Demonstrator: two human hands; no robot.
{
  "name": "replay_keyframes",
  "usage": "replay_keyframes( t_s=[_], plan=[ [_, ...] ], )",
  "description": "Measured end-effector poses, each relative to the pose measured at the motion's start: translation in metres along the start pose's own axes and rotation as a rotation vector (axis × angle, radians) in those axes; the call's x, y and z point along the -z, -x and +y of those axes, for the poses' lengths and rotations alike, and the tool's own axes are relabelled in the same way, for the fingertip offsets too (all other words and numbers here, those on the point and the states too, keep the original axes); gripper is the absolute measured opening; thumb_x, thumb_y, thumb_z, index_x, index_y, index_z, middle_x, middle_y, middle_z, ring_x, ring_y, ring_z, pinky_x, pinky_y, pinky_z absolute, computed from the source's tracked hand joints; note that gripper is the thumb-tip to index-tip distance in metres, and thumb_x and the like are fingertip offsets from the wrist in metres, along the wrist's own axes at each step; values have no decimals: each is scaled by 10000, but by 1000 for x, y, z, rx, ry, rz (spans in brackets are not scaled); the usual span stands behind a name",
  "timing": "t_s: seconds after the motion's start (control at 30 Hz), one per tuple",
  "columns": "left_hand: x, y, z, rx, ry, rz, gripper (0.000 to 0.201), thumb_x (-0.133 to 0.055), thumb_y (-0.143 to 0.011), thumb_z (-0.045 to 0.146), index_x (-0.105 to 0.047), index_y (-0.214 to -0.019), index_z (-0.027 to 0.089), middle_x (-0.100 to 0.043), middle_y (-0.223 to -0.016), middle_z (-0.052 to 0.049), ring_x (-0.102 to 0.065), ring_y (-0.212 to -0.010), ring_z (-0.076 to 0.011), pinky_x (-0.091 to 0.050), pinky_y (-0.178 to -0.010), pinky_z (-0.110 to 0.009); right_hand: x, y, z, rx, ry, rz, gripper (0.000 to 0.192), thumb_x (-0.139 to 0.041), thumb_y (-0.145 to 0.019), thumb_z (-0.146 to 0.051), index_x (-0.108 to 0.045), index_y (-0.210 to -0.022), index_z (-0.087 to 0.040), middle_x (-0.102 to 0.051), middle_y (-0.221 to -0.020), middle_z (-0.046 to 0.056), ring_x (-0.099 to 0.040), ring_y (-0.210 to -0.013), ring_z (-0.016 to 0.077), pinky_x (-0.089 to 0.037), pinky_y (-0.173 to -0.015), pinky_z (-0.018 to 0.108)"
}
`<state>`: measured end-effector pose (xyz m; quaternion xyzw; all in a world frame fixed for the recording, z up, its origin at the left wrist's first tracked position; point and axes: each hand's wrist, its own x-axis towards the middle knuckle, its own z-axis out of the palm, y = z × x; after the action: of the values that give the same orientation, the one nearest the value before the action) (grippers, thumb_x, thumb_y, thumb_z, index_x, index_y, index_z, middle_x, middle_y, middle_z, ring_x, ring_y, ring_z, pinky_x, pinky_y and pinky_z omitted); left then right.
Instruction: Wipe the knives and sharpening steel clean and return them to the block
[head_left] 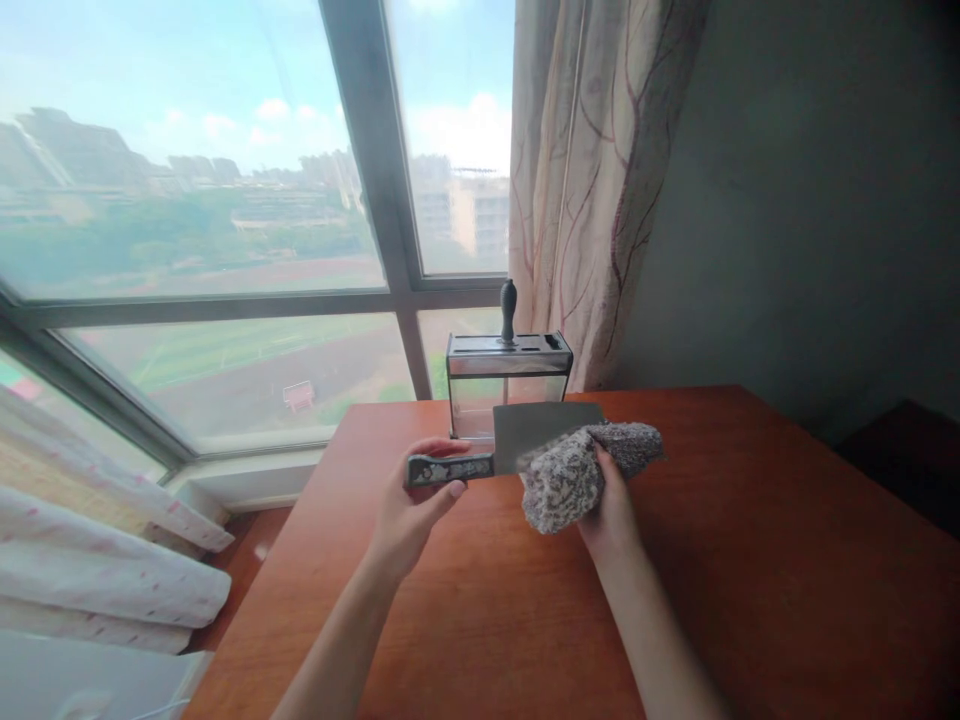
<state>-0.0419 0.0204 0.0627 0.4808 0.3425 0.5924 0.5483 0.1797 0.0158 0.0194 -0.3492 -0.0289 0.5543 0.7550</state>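
My left hand is closed round the dark, patterned handle of a cleaver, held level above the table. The broad grey blade points to the right. A fluffy grey-and-white cloth is bunched in my right hand and lies against the near face of the blade, covering its lower right part. Behind the cleaver stands a knife block with clear walls and a slotted metal top. One dark knife handle sticks up from it.
The reddish-brown wooden table reaches back to the window. A patterned curtain hangs behind the knife block, beside a grey wall. More pale curtain fabric lies at the lower left.
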Motion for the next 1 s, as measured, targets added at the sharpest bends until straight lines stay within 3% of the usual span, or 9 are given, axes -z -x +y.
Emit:
replay_keyframes(
  t_s=[0.07,0.2,0.43,0.6,0.73,0.83,1.0],
  plan=[
    [0,3,4,-15,-41,-46,352,-786,-620,135,-664,-944,203,-690,-1052,-91,-635,-954,-237,-520,-767,-303,1,-2,-2,-4,-4,-14,258,-666,-757,-343,-669,-980,-215,-738,-942,-24,-686,-866,150,-576,-739,262],
    [4,4,10,48,-102,-73,431,-813,-566,139,-700,-977,197,-718,-961,-102,-663,-868,-255,-534,-719,-319,0,0,-1,-79,-27,-60,220,-659,-761,-331,-679,-939,-203,-744,-904,-9,-691,-844,164,-577,-734,278],
    [10,0,18,-121,-209,-8,235,-818,-540,168,-726,-756,171,-722,-849,-96,-668,-856,-268,-526,-798,-345,-5,5,4,-99,-84,-76,188,-647,-773,-294,-686,-935,-206,-748,-881,-19,-693,-812,139,-573,-716,248],
    [14,-2,21,-184,-369,-209,281,-780,-600,135,-727,-871,186,-710,-871,-86,-661,-812,-218,-526,-728,-304,0,-2,3,-120,-84,-68,173,-611,-800,-274,-686,-940,-206,-750,-890,-11,-696,-807,146,-574,-737,268],
    [13,-2,25,-207,-339,-317,199,-761,-637,130,-735,-827,182,-700,-922,-111,-661,-859,-230,-532,-741,-311,4,-7,-3,-149,-106,-88,186,-576,-820,-284,-683,-951,-209,-748,-897,-9,-694,-839,155,-567,-771,294],
    [12,0,22,-120,-208,-168,183,-782,-636,165,-727,-810,165,-724,-937,-142,-684,-850,-257,-557,-719,-328,4,-7,-10,-101,-142,-100,211,-549,-833,-308,-678,-977,-222,-743,-913,-15,-685,-885,160,-559,-800,313],
    [8,-6,13,-80,126,223,291,-834,-580,268,-698,-802,138,-738,-718,-79,-680,-574,-165,-561,-542,-222,-2,-1,-15,19,-159,-50,214,-578,-815,-293,-671,-999,-237,-737,-919,-29,-671,-909,140,-550,-803,290]
  ],
)
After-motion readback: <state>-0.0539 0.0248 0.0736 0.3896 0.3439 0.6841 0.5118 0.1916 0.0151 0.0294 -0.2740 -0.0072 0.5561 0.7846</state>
